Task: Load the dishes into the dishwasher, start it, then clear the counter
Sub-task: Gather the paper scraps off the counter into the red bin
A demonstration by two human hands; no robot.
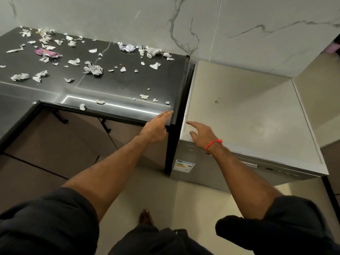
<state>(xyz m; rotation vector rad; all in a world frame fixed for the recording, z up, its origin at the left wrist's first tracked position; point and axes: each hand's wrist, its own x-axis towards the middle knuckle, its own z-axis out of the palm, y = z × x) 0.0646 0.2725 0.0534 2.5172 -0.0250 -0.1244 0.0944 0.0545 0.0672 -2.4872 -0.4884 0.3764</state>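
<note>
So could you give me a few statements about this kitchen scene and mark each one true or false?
1. The dark counter is littered with paper scraps. True.
2. The dishwasher door hangs open. False: it is shut.
3. The right hand holds a plate. False: it is empty, fingers spread over the dishwasher's top.
4. A red band circles the right wrist. True.
5. The left hand reaches toward the counter's corner. True.

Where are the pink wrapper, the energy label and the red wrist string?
pink wrapper [48, 53]: head view, middle of the foil.
energy label [184, 165]: head view, centre of the sticker.
red wrist string [213, 143]: head view, mid-band.
</note>
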